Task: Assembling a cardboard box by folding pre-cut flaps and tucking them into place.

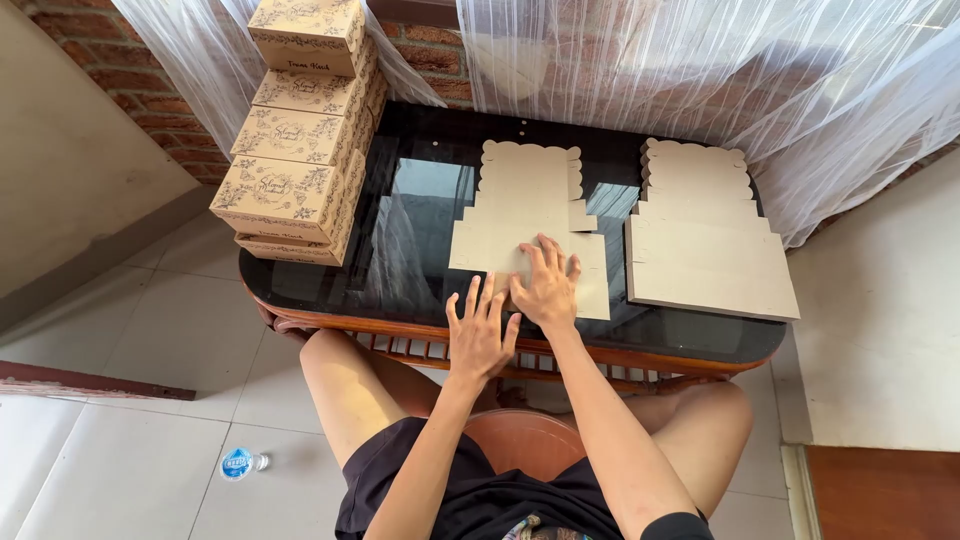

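A flat, unfolded cardboard box blank (528,215) with a scalloped far edge lies in the middle of the dark glass table (420,200). My right hand (547,285) presses flat on the blank's near edge, fingers spread. My left hand (480,335) hovers just beside it at the table's front edge, fingers apart, holding nothing; its fingertips reach the blank's near edge.
A stack of flat blanks (705,245) lies at the table's right. Several folded brown printed boxes (300,130) are piled at the left end. White net curtains (700,60) hang behind. A small water bottle (240,463) lies on the tiled floor at the left.
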